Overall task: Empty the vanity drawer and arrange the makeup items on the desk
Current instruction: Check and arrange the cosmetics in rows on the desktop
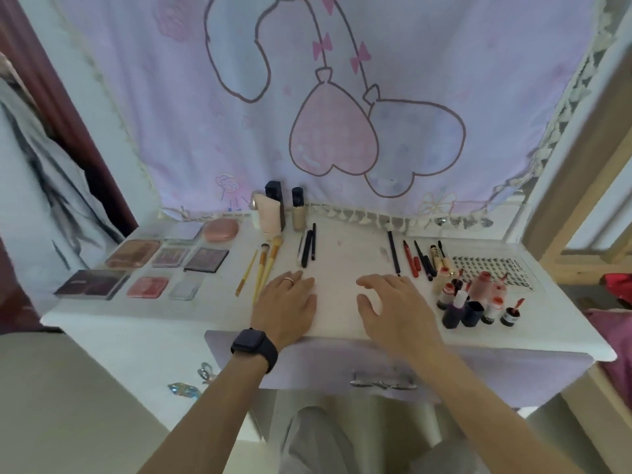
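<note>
Entry: my left hand (287, 302) flat on desk (342, 265), right hand (393, 302) loose, both empty. Laid out: palettes (136, 268) left, brushes (265, 265) centre, bottles (472, 299) right; drawer (307, 366) below looks shut. I'd straighten rows gently, tipping nothing.

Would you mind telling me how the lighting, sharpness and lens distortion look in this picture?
Head view: soft, even light, no glare; the wide lens bows the desk and curtain edges; the drawer handle and frame borders are blurred.

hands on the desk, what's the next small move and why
Probably lift both off the desk: the left hand and right hand hold nothing, and the palettes, brushes, pencils and bottles already lie in sorted groups.
</note>
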A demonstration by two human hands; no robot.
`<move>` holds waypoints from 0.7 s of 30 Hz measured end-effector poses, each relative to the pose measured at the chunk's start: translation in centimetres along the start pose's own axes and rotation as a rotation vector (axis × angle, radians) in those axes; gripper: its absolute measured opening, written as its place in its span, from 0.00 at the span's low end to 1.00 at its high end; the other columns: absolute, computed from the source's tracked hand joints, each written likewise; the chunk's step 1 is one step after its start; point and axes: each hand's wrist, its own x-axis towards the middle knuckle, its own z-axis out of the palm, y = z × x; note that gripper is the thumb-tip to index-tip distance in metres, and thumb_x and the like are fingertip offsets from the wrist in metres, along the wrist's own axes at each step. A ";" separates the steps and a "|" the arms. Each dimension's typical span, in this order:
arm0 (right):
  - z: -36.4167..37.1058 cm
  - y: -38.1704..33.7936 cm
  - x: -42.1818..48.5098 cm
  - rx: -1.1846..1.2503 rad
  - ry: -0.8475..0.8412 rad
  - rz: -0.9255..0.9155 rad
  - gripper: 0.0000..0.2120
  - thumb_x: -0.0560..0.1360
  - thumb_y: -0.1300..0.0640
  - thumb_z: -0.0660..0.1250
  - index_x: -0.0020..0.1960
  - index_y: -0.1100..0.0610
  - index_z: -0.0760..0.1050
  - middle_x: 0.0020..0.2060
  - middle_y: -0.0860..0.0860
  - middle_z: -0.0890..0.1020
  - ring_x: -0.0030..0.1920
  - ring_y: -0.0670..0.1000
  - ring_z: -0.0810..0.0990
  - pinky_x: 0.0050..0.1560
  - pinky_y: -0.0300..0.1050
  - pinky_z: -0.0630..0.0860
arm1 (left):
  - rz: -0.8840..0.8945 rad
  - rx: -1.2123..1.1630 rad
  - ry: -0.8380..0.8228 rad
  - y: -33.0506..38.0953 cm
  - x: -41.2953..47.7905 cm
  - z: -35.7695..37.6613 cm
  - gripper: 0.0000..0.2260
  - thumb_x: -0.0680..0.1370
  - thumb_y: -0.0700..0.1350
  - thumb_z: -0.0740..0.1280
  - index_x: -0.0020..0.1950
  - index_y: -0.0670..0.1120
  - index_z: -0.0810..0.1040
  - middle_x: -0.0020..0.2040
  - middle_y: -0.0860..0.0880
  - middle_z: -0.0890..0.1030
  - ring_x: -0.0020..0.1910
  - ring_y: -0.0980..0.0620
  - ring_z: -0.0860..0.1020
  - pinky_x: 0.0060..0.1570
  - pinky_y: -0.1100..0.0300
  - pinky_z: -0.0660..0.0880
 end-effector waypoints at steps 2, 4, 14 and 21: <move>0.9 -0.8 3.0 -0.009 -0.119 0.019 0.16 0.81 0.48 0.60 0.68 0.45 0.72 0.62 0.42 0.78 0.65 0.48 0.71 0.59 0.46 0.72 | -0.002 0.009 -0.040 -0.5 -0.4 0.3 0.22 0.85 0.54 0.53 0.78 0.52 0.64 0.79 0.47 0.63 0.78 0.47 0.59 0.77 0.52 0.55; 2.0 -1.2 5.9 -0.022 -0.192 0.033 0.17 0.81 0.47 0.59 0.69 0.45 0.71 0.62 0.44 0.78 0.64 0.50 0.72 0.58 0.47 0.73 | -0.001 0.006 -0.044 -0.7 -0.6 0.4 0.22 0.85 0.55 0.51 0.79 0.53 0.61 0.80 0.49 0.61 0.79 0.49 0.56 0.77 0.52 0.53; 6.6 -2.3 13.4 -0.267 -0.460 -0.058 0.22 0.84 0.49 0.52 0.78 0.44 0.62 0.73 0.52 0.68 0.72 0.56 0.64 0.67 0.55 0.69 | -0.008 -0.040 0.007 -1.1 -0.4 1.0 0.21 0.83 0.56 0.54 0.77 0.55 0.66 0.79 0.51 0.64 0.79 0.50 0.58 0.77 0.53 0.55; 7.4 -1.9 13.3 -0.325 -0.263 0.027 0.14 0.83 0.52 0.57 0.64 0.57 0.73 0.57 0.56 0.76 0.59 0.58 0.72 0.51 0.50 0.74 | -0.021 -0.070 0.031 -1.0 -0.6 0.9 0.21 0.83 0.55 0.55 0.77 0.55 0.67 0.78 0.52 0.65 0.79 0.51 0.58 0.77 0.54 0.55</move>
